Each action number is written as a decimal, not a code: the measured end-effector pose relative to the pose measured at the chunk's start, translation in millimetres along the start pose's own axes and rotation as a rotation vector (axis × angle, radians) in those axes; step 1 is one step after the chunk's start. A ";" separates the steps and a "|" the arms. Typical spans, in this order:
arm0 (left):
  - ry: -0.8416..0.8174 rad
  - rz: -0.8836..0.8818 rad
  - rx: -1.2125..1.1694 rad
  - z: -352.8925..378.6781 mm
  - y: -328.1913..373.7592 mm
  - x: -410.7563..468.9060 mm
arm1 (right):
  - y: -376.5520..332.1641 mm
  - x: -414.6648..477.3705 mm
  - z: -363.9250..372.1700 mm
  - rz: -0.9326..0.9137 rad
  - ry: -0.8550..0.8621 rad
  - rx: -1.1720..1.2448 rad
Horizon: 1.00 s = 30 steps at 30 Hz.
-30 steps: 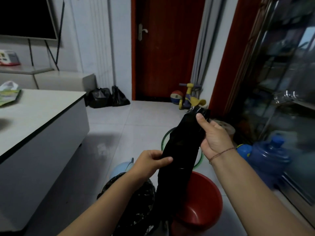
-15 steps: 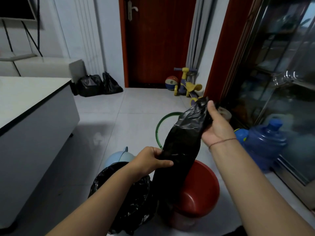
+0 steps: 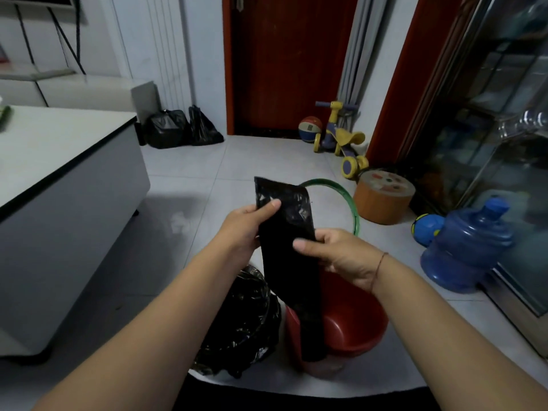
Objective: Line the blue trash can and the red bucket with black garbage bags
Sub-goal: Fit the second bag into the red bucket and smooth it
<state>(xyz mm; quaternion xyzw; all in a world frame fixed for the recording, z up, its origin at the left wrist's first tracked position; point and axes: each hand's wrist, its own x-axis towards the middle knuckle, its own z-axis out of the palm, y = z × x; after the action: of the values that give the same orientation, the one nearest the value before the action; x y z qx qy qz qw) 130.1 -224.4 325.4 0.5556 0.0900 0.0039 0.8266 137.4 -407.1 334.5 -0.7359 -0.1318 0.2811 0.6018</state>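
A flat, folded black garbage bag (image 3: 289, 232) hangs upright in front of me, its lower end dangling into the red bucket (image 3: 353, 330) on the floor. My left hand (image 3: 246, 226) pinches the bag's upper left edge with the thumb on top. My right hand (image 3: 335, 256) pinches its right edge a little lower. To the left of the bucket stands a can wrapped in a crinkled black bag (image 3: 243, 321); its blue body is hidden under the plastic and my left arm.
A white cabinet (image 3: 68, 185) stands at the left. A green hoop (image 3: 351, 209), an orange round box (image 3: 382, 197), a blue water jug (image 3: 465, 250) and a small ball (image 3: 427, 229) lie at the right. A toy trike (image 3: 341, 137) and tied black sacks (image 3: 181, 129) sit near the door.
My right hand came down from the bag's top to its right edge. My left hand rose to the upper left corner. The bag now stands flat and upright; the view tilted down.
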 end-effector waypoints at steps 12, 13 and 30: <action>0.174 -0.142 -0.210 -15.5 14.5 3.1 | 11.2 8.9 2.1 -0.052 0.185 -0.010; 0.107 -0.145 -0.176 -10.7 12.9 0.2 | 9.0 10.8 2.5 -0.081 0.215 0.068; -0.076 -0.055 0.144 20.4 -10.0 -23.2 | -18.1 6.5 2.7 -0.054 0.345 0.478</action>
<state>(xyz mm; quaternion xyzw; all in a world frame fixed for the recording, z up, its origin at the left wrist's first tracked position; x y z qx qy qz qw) 109.5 -249.4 327.0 0.6107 0.0739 -0.0465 0.7870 143.7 -397.1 349.9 -0.6064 0.0229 0.1589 0.7788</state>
